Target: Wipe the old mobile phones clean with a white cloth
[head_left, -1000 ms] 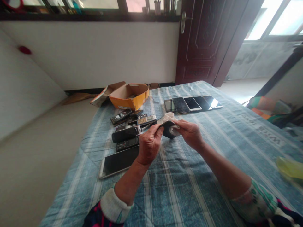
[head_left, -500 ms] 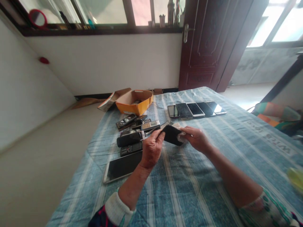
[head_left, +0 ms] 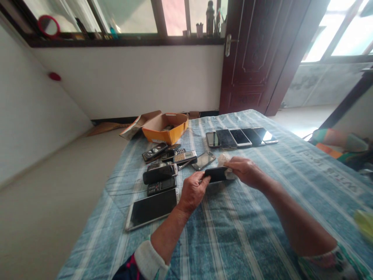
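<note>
In the head view, the left hand [head_left: 192, 191] pinches the left end of a black phone [head_left: 216, 174] between its thumb and bent fingers. The phone is held tilted above the blue striped cloth [head_left: 233, 237], its dark face toward the person, between the two hands. The right hand [head_left: 247, 171] has its fingers pressed together on a crumpled white tissue [head_left: 223, 158], which lies against the right end of the phone; part of the tissue sticks up above the fingers.

Just beyond the left hand, a grey phone [head_left: 204, 160] lies flat on the cloth. To its left is a loose heap of old phones, among them a silver keypad phone [head_left: 185, 156], a black keypad phone [head_left: 161, 186] and a dark phone with a silver end [head_left: 159, 174]. Nearer the person, a large white-edged phone [head_left: 153, 210] lies flat beside the left wrist.

Farther back, a row of five phones [head_left: 240, 138] lies side by side, dark screens up, the rightmost one catching a bright reflection. An orange box [head_left: 164, 134] stands open behind the heap, and a dark red door [head_left: 252, 58] stands beyond the row.
</note>
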Available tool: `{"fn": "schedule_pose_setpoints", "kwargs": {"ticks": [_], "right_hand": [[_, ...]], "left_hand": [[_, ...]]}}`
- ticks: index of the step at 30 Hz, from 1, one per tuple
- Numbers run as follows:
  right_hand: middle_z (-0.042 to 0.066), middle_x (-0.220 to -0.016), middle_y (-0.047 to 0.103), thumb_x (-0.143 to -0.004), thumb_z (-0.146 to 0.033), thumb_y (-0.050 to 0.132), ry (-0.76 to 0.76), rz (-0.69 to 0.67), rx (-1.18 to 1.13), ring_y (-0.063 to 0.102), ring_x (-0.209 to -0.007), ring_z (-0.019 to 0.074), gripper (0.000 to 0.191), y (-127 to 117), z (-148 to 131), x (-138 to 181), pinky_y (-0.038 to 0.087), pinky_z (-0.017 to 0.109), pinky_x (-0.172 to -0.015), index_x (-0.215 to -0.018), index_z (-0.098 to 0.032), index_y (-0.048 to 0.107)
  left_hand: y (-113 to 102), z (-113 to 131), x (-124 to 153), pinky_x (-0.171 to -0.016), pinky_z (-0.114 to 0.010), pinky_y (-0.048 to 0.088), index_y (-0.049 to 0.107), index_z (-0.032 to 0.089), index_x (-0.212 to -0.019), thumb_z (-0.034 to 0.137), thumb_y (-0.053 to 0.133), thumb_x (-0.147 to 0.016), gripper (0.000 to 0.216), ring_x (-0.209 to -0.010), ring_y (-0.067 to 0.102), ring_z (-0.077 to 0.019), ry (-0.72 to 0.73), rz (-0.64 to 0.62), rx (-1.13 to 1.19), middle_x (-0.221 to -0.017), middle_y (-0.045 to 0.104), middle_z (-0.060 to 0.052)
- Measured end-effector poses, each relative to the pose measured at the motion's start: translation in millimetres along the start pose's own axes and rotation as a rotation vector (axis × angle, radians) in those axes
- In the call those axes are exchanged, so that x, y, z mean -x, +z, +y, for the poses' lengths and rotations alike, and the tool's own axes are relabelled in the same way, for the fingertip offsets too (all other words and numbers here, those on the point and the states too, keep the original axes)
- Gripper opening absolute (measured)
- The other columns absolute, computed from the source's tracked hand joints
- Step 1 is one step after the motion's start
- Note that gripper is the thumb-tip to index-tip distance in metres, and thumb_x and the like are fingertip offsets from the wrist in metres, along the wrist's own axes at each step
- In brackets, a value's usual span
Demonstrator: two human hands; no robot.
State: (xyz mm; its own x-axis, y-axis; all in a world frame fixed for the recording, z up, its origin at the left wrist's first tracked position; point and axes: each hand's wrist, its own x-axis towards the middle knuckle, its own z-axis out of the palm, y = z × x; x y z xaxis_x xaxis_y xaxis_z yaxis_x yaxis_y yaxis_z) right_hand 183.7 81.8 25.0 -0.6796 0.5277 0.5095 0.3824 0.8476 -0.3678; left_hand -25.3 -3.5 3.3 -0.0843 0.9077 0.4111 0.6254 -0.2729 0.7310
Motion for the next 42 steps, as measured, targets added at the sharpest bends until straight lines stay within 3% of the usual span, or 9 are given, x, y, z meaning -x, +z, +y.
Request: {"fn": "schedule_pose_setpoints", "kwargs": {"ticks": [6,17,25,32,42], "right_hand": [[0.006,-0.082,0.062,-0.085,-0.009,0.045,-0.011,-0.033,0.107,0.056,-0.074,0.0154,0.027,6.5,-4.9,-1.5,0.043,0.027,-0.066,-0.095,-0.018,0.069],[0.008,-0.080,0.059,-0.093,-0.015,0.036,-0.112,0.152,0.220,0.050,-0.076,0.0198,0.029,46.7,-53.3,-10.4,0.042,0.032,-0.068,-0.099,-0.014,0.064],[0.007,-0.078,0.058,-0.093,-0.014,0.037,-0.129,0.228,0.227,0.050,-0.075,0.0182,0.027,39.2,-37.6,-4.2,0.042,0.031,-0.070,-0.097,-0.013,0.064],[0.007,-0.077,0.056,-0.094,-0.016,0.036,-0.063,0.211,0.213,0.049,-0.076,0.0184,0.030,48.5,-53.8,-8.3,0.042,0.031,-0.070,-0.087,-0.015,0.064],[0.005,-0.077,0.056,-0.093,-0.014,0.037,-0.046,0.230,0.218,0.049,-0.072,0.0171,0.028,32.6,-32.6,-1.0,0.041,0.031,-0.067,-0.095,-0.016,0.065]], "left_hand": [[0.2,-1.4,0.8,-0.077,-0.028,0.053,0.068,0.015,-0.098,0.027,0.057,-0.081,0.024,-0.081,0.067,-0.0188,-0.025,0.064,0.034,-0.093,0.072,-0.007],[-3.8,3.7,2.8,-0.064,-0.021,0.050,0.067,0.018,-0.094,0.021,0.051,-0.085,0.019,-0.067,0.066,-0.0152,0.073,0.018,-0.070,-0.078,0.071,-0.002],[-1.5,-3.0,2.0,-0.065,-0.021,0.049,0.066,0.016,-0.094,0.024,0.052,-0.087,0.017,-0.069,0.067,-0.0154,0.126,0.032,-0.139,-0.082,0.072,-0.004],[-2.9,3.3,3.7,-0.059,-0.019,0.048,0.065,0.015,-0.089,0.022,0.047,-0.089,0.019,-0.063,0.065,-0.0135,0.144,0.012,-0.138,-0.071,0.069,-0.002],[-0.2,-0.4,1.5,-0.062,-0.021,0.049,0.065,0.016,-0.089,0.022,0.054,-0.085,0.014,-0.064,0.066,-0.0152,0.129,0.032,-0.168,-0.075,0.071,-0.003]]}}
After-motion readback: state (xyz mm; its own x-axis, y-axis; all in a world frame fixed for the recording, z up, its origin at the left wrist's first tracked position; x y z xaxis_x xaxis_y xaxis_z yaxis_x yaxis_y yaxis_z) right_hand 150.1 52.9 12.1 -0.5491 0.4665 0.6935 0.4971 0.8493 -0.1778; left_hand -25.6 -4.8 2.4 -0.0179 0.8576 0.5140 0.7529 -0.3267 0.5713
